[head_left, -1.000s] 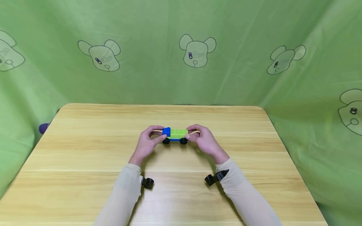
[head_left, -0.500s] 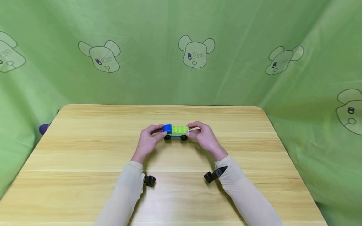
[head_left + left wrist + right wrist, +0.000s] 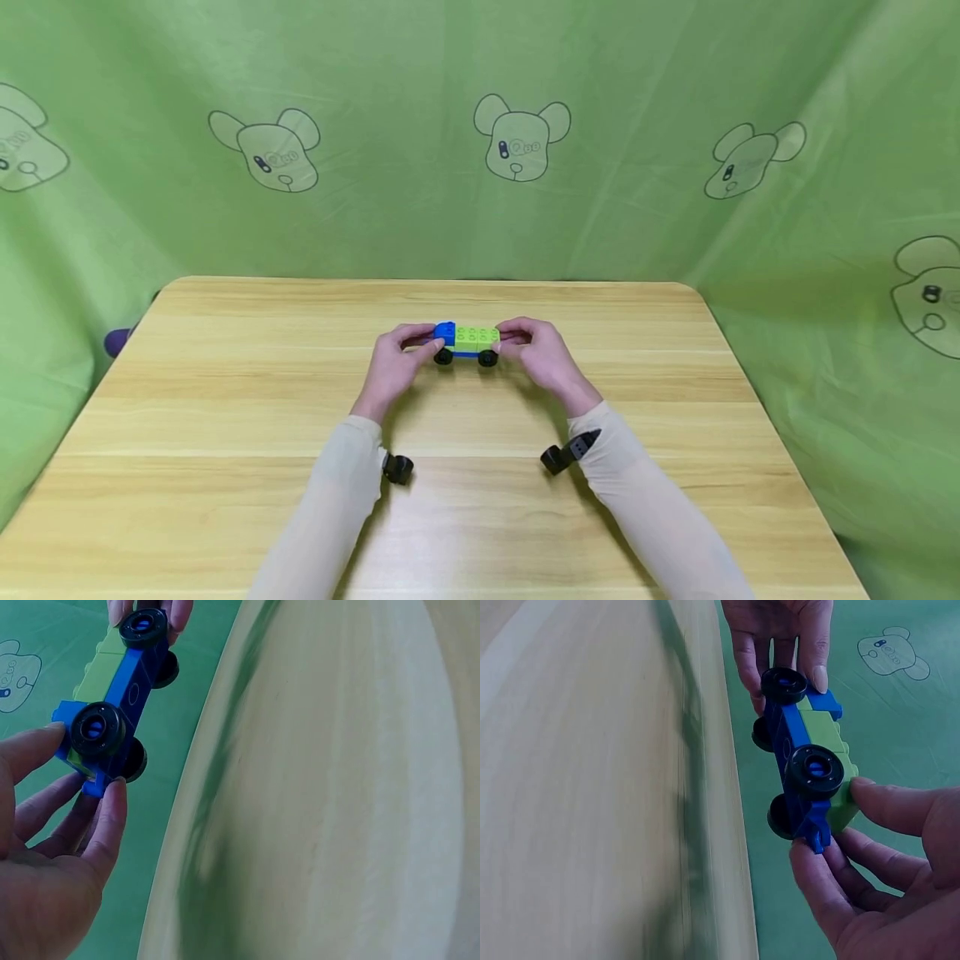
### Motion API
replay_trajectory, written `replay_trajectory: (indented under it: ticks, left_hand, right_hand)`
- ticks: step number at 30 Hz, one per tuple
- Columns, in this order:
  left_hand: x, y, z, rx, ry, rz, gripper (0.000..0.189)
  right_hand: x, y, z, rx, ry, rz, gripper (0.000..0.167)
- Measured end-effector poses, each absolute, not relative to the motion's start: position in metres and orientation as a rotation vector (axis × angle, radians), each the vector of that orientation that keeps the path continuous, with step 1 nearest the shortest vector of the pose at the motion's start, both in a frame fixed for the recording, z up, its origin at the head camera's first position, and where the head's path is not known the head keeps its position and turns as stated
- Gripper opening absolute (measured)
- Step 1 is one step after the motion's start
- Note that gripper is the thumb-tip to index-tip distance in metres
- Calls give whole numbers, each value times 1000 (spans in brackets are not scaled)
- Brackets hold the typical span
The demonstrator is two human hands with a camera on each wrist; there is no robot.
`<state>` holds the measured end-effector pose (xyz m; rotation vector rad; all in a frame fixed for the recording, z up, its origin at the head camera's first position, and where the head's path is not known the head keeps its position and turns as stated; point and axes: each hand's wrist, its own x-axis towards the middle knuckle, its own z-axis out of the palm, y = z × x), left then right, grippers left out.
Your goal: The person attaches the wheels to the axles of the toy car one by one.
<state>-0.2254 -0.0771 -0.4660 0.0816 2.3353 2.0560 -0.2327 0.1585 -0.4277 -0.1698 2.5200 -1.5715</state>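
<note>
A toy truck [image 3: 471, 340] of building blocks is held between both hands, above the tabletop. It has a blue cab, lime-green studded blocks, a blue base and black wheels. At the cab end, my left hand [image 3: 393, 362] pinches it between thumb and fingers; the left wrist view shows the thumb on the blue cab block [image 3: 66, 720]. My right hand [image 3: 543, 354] grips the opposite end, its thumb on a lime-green block [image 3: 842, 796]. Fingertips reach a blue hitch [image 3: 814, 834] under that end. The wrist views show the truck's blue underside [image 3: 133, 694].
Beneath the hands spreads a wooden table [image 3: 480, 517]. A green curtain [image 3: 405, 217] with mouse-head drawings hangs behind and along the sides. Small black cameras [image 3: 399, 468] are strapped to both wrists. Something purple [image 3: 117, 342] shows past the table's left edge.
Both hands have moved the truck slightly away from the body, higher in the head view. Each hand keeps its grip on the same end.
</note>
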Motion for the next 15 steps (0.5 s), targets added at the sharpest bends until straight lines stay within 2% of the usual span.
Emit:
replay_trajectory:
  ticks: [15]
  left_hand:
    - [-252, -77, -460, 75, 2407, 1910, 39]
  right_hand:
    - [-262, 157, -426, -190, 2554, -1508, 34]
